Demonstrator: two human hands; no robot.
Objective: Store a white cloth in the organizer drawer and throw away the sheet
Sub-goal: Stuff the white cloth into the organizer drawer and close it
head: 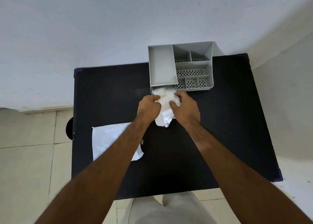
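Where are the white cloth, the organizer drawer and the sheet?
white cloth (165, 103): head view, bunched middle between the hands.
organizer drawer (152, 90): head view, left wall of the open drawer.
sheet (108, 139): head view, flat middle, left of the forearm.

white cloth (165, 100), grey organizer (162, 66), black table (228, 122)

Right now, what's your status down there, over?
Left hand and right hand both gripping white cloth, stuffing it into open drawer. Sheet still on table. Nothing blocking.

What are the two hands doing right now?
Left hand: closed on the white cloth, pushing it into the organizer drawer.
Right hand: closed on the same cloth.
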